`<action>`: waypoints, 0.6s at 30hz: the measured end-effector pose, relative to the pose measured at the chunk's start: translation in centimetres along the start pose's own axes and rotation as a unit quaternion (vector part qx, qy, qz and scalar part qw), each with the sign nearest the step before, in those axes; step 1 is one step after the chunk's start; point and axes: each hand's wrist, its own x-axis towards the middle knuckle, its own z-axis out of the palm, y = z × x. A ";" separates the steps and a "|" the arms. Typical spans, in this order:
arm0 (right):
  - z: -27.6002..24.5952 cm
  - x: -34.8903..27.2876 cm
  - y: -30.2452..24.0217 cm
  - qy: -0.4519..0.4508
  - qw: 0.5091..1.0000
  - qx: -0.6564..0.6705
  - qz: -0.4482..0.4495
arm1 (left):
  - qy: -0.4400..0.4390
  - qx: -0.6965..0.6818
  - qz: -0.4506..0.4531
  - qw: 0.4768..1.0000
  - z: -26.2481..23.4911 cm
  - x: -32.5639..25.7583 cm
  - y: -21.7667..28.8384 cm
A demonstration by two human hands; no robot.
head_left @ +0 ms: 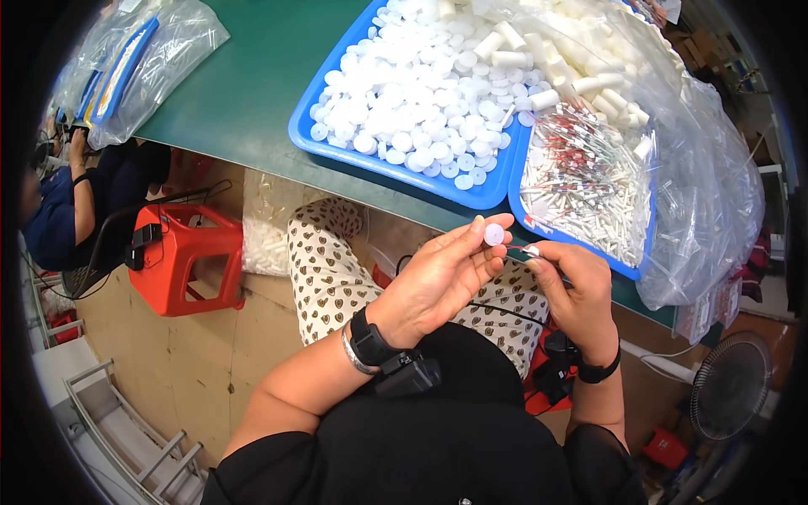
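Green table (252, 76) runs diagonally across the top; its near edge passes just above your hands, so you're working off the table, over your lap. Open floor lies left of your knees, with a red stool (189, 257) there and another person's arm (84, 189) at far left.

Your left hand (442, 282) pinches a small white cap (494, 234) at the fingertips, flat face toward the camera, just below the table edge. Your right hand (576, 290) is closed around a thin tube (531, 250); only its white tip shows, pointing left toward the cap, long axis roughly level. Cap and tip sit just apart.

On the table, a blue tray (307, 126) piled with white caps sits well clear of the left edge. A second tray (627, 268) to its right holds thin tubes and overhangs the near edge. Clear bags (715, 194) crowd the right side; another bag (143, 59) lies at the far left corner. A fan (730, 387) stands on the floor at lower right.
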 end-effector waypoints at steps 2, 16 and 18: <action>0.0 0.0 0.0 -0.004 0.999 -0.044 -0.015 | 0.000 0.002 0.001 1.000 0.1 -0.1 0.0; 0.0 0.1 0.6 0.012 0.985 -0.147 -0.086 | -0.008 -0.029 -0.005 1.000 -0.4 -0.1 -0.2; 0.0 0.0 0.5 0.006 0.984 -0.156 -0.090 | -0.005 -0.025 -0.001 1.000 -0.5 0.0 -0.1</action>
